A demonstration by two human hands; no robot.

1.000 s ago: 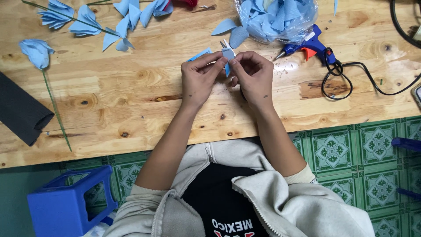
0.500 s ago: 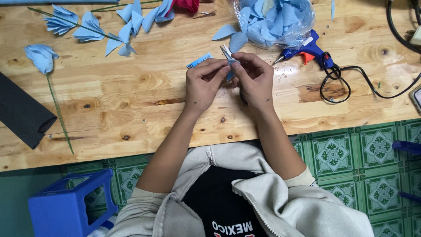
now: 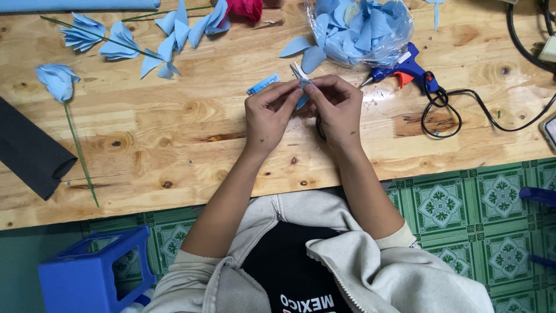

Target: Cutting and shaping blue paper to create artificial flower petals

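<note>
My left hand [image 3: 267, 113] and my right hand [image 3: 340, 109] meet over the middle of the wooden table [image 3: 174, 145]. My left fingers pinch a small blue paper piece [image 3: 302, 100] between the two hands. My right hand grips small scissors [image 3: 297, 72]. Their pale blades stick up and to the left above my fingertips, and a dark handle loop shows under my palm. A short blue paper strip [image 3: 262, 84] lies on the table just beyond my left fingers.
A clear bag of blue paper petals [image 3: 362, 26] and a blue glue gun [image 3: 405, 68] with a black cable [image 3: 457, 110] lie at the back right. Blue paper flowers [image 3: 87, 36], a stemmed flower [image 3: 58, 81] and a dark roll [image 3: 29, 152] are left. A blue stool [image 3: 95, 272] stands below.
My hands stay together on the paper piece, with only small finger movements. The view has shifted slightly, so the table things sit a little differently in frame.
</note>
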